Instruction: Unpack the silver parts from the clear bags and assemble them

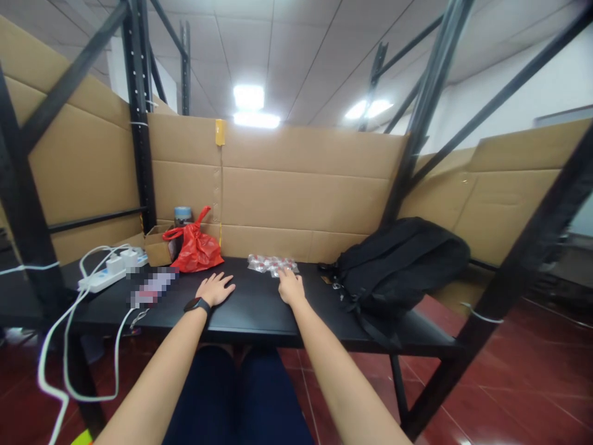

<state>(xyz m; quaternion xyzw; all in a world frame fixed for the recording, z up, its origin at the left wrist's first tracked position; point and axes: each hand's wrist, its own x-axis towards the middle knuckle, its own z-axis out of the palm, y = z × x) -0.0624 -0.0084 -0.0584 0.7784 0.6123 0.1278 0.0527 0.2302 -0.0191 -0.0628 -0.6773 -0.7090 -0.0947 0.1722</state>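
My left hand [215, 289] lies flat on the black tabletop, fingers spread, with nothing in it; a dark watch is on that wrist. At the back middle of the table is a row of small clear plastic packets [265, 264] with red bits in or on them. The fingers of my right hand [291, 288] are curled at the near right edge of this row and appear to pinch one packet. Their tips partly cover the packet, so its contents cannot be made out.
A red plastic bag [197, 248] stands by a small cardboard box [160, 246] and a blue-lidded container [183, 214]. Farther left are a white power strip [113, 270] with cables and a blurred-out item [154, 288]. A black backpack [403, 266] fills the right side. Cardboard walls [301, 191] enclose the table.
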